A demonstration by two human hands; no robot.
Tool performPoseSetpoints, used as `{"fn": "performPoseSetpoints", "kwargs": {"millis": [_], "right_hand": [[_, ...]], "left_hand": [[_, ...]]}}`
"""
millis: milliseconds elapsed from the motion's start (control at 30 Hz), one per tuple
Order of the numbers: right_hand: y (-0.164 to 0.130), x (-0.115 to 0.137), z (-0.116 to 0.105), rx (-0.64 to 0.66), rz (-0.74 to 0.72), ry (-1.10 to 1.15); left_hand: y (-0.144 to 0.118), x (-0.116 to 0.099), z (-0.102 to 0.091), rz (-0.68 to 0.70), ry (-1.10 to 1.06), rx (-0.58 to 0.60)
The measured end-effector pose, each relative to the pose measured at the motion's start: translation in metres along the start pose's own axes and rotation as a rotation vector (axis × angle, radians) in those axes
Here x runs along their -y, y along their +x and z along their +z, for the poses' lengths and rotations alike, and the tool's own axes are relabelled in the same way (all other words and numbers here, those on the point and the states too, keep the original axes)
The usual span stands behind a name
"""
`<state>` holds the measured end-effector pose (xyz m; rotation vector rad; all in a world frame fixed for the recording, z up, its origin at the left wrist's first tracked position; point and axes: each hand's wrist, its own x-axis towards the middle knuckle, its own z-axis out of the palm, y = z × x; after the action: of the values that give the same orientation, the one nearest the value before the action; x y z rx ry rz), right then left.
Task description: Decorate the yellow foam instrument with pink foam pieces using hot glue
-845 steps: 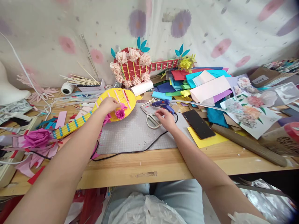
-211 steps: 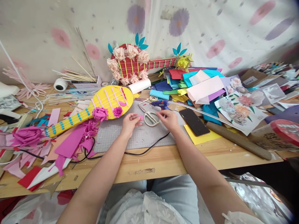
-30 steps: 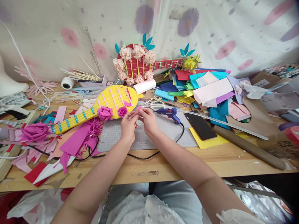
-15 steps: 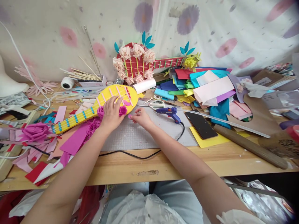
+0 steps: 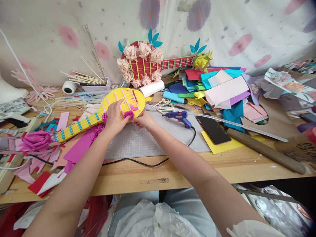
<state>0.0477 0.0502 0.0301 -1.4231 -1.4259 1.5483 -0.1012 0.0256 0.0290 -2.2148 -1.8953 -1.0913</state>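
Note:
A yellow craft lute (image 5: 112, 98) with pink and blue strips lies slantwise across the work surface. My left hand (image 5: 115, 116) rests on its body, fingers stretched over the face and not closed. By the thumb sits a magenta paper flower (image 5: 128, 114), and more magenta paper (image 5: 97, 131) bunches under the wrist. At the lute's lower right edge, my right hand (image 5: 143, 120) is pinched beside the flower. The small magenta paper piece between its fingertips is mostly hidden.
A blue glue gun (image 5: 179, 118) lies on the grey cutting mat (image 5: 148, 143), its black cord trailing forward. Behind it are scissors (image 5: 166, 108). To the right are a phone (image 5: 213, 128) and a wooden stick (image 5: 266, 150). A red flower-trimmed guitar (image 5: 140, 67) stands at the back.
My right hand has moved left to the lute's edge, bringing the small magenta piece up beside the flower. My left hand has shifted slightly down on the lute.

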Motion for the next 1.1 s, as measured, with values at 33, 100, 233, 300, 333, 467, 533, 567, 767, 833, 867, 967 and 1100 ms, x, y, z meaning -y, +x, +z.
{"fn": "performPoseSetpoints", "kwargs": {"millis": [33, 100, 233, 300, 333, 467, 533, 567, 767, 833, 867, 967, 1100], "right_hand": [[0.000, 0.000, 0.001, -0.002, 0.005, 0.007], [0.001, 0.000, 0.002, -0.001, 0.016, 0.021], [0.001, 0.000, 0.004, 0.016, 0.040, 0.068], [0.000, 0.000, 0.005, 0.016, 0.054, 0.107], [0.000, -0.001, 0.005, 0.013, 0.062, 0.125], [-0.004, -0.001, 0.006, 0.005, 0.086, 0.168], [-0.007, 0.001, 0.004, 0.003, 0.092, 0.184], [-0.010, 0.002, 0.003, 0.003, 0.091, 0.193], [-0.019, 0.014, -0.004, 0.013, 0.088, 0.250], [-0.019, 0.016, -0.005, 0.038, 0.088, 0.275], [-0.019, 0.016, -0.006, 0.049, 0.085, 0.287], [-0.018, 0.016, -0.006, 0.059, 0.090, 0.312], [-0.016, 0.014, -0.006, 0.050, 0.111, 0.327]], "left_hand": [[0.000, 0.000, 0.000, -0.003, -0.003, 0.002], [0.000, 0.000, 0.000, -0.006, -0.005, 0.003], [0.000, 0.000, 0.000, 0.000, -0.003, 0.004], [-0.001, 0.000, 0.000, 0.004, -0.006, 0.004], [-0.001, 0.001, 0.000, 0.005, -0.008, 0.005], [-0.001, 0.002, 0.000, 0.013, -0.007, 0.007], [-0.001, 0.003, 0.001, 0.016, -0.006, 0.008], [-0.001, 0.004, 0.001, 0.018, -0.006, 0.008], [-0.004, 0.000, -0.005, 0.064, 0.010, 0.028], [-0.006, -0.004, -0.008, 0.115, 0.042, 0.062], [-0.007, -0.007, -0.009, 0.140, 0.065, 0.081], [-0.009, -0.012, -0.009, 0.166, 0.133, 0.106], [-0.009, -0.013, -0.002, 0.130, 0.179, 0.086]]}}
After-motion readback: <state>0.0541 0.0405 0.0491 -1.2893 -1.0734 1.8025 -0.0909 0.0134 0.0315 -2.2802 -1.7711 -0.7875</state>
